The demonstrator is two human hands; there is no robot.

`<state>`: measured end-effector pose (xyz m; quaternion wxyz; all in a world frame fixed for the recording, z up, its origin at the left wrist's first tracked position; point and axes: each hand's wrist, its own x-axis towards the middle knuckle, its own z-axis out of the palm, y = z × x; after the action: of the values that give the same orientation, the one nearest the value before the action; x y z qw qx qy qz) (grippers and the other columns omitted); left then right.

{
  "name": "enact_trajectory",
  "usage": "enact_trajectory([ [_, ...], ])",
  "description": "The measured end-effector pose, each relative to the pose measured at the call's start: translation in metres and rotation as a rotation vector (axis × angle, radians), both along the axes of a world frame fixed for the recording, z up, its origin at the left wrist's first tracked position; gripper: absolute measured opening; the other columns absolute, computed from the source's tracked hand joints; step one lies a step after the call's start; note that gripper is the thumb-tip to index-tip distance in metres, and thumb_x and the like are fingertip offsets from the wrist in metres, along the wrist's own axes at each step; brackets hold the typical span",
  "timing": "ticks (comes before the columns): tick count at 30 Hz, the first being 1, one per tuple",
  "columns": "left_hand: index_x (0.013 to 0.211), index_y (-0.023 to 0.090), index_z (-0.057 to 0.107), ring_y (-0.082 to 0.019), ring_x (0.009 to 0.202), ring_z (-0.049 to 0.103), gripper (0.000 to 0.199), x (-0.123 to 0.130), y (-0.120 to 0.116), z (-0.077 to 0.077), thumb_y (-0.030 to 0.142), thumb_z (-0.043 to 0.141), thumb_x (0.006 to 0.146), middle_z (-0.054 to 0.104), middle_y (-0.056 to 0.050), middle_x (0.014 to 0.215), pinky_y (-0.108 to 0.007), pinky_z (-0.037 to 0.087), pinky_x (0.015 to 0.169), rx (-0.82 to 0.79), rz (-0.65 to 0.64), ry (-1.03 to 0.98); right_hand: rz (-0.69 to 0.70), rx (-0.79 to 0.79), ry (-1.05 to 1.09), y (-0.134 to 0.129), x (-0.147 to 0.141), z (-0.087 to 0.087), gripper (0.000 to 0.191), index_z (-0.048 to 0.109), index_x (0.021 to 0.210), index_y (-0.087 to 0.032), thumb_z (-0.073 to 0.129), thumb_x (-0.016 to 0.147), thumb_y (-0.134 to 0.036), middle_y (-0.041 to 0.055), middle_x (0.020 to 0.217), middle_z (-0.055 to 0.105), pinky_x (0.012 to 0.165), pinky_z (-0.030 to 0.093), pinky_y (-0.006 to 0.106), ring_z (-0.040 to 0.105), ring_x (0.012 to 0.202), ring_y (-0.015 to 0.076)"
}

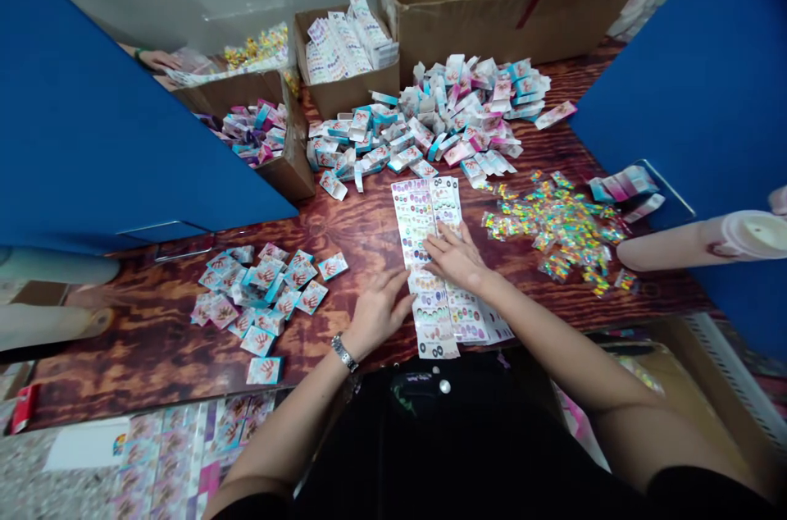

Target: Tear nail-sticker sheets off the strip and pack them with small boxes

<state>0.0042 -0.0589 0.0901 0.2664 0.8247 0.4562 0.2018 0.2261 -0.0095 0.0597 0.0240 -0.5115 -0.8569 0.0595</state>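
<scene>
Two long printed paper strips lie side by side on the table in front of me, covered in rows of small coloured pictures. More strips show beneath the right one at its lower end. My right hand rests flat on them with its fingers stretched out. At the left edge of the left strip is my left hand, fingers apart and fingertips touching or close to the paper. It wears a metal watch. Small boxes printed with a red hand lie in a pile left of my left hand.
Behind the strips is a heap of unfilled-looking small cartons. Small clear packets with colourful contents lie to the right. Cardboard boxes line the back. Blue panels stand at both sides. Another person's hand shows at the far left.
</scene>
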Motion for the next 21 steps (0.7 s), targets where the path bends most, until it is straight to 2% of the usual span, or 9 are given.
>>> enact_trajectory([
  [4,0.125,0.018,0.059,-0.022,0.1,0.065,0.038,0.009,-0.009,0.004,0.037,0.05,0.094,0.067,-0.01,0.114,-0.034,0.051,0.089,-0.286,-0.047,-0.174,-0.007,0.045,0.033,-0.004,0.0,-0.001,0.048,0.048,0.137,-0.019,0.053,0.092,-0.035,0.0131,0.14,0.052,0.109,0.018,0.069,0.032,0.139,0.0371],
  [7,0.124,0.019,0.061,-0.022,0.093,0.066,0.039,0.01,-0.011,0.006,0.04,0.051,0.093,0.069,-0.01,0.11,-0.032,0.05,0.082,-0.379,-0.028,-0.211,0.037,0.047,0.061,-0.008,0.001,-0.006,0.047,0.05,0.134,-0.019,0.056,0.091,-0.036,0.0138,0.137,0.054,0.108,0.019,0.07,0.034,0.137,0.0372],
  [10,0.119,0.019,0.065,-0.022,0.086,0.066,0.038,0.011,-0.013,0.007,0.041,0.055,0.09,0.071,-0.009,0.103,-0.031,0.05,0.078,-0.478,0.002,-0.275,0.048,0.054,0.069,-0.01,-0.001,-0.011,0.036,0.058,0.124,-0.019,0.056,0.091,-0.034,0.012,0.125,0.062,0.108,0.018,0.069,0.039,0.133,0.0352],
  [13,0.113,0.019,0.068,-0.022,0.088,0.065,0.038,0.016,-0.018,0.005,0.045,0.059,0.087,0.072,-0.008,0.101,-0.032,0.049,0.082,-0.668,0.005,-0.401,0.054,0.095,0.106,-0.012,-0.002,-0.008,0.02,0.065,0.109,-0.025,0.055,0.093,-0.028,0.0055,0.112,0.069,0.111,0.016,0.066,0.047,0.127,0.0292],
  [15,0.11,0.016,0.069,-0.021,0.084,0.065,0.044,0.019,-0.021,0.003,0.052,0.059,0.086,0.072,-0.009,0.1,-0.031,0.05,0.079,-0.89,0.045,-0.511,0.057,0.144,0.159,-0.017,0.0,0.002,0.017,0.067,0.103,-0.027,0.054,0.093,-0.024,0.0022,0.105,0.071,0.112,0.019,0.062,0.054,0.117,0.0252],
  [18,0.112,0.014,0.065,-0.02,0.079,0.067,0.058,0.024,-0.017,0.004,0.064,0.055,0.083,0.07,-0.012,0.102,-0.033,0.053,0.072,-1.28,0.191,-0.775,0.105,0.202,0.259,-0.032,0.004,0.031,0.019,0.068,0.101,-0.025,0.051,0.094,-0.021,0.0024,0.094,0.072,0.105,0.037,0.047,0.061,0.095,0.0191],
  [19,0.113,0.015,0.063,-0.021,0.08,0.067,0.059,0.026,-0.013,0.005,0.065,0.054,0.084,0.07,-0.013,0.104,-0.034,0.054,0.072,-1.358,0.235,-0.89,0.163,0.189,0.288,-0.04,0.004,0.043,0.02,0.068,0.1,-0.024,0.05,0.094,-0.022,0.0027,0.09,0.072,0.099,0.042,0.042,0.062,0.089,0.0177],
  [21,0.115,0.015,0.061,-0.023,0.087,0.068,0.051,0.029,-0.002,0.008,0.056,0.059,0.084,0.069,-0.013,0.106,-0.037,0.054,0.079,-1.382,0.296,-1.107,0.33,0.113,0.335,-0.057,0.002,0.065,0.023,0.069,0.096,-0.024,0.046,0.096,-0.023,0.0022,0.081,0.07,0.086,0.049,0.034,0.062,0.08,0.0164],
])
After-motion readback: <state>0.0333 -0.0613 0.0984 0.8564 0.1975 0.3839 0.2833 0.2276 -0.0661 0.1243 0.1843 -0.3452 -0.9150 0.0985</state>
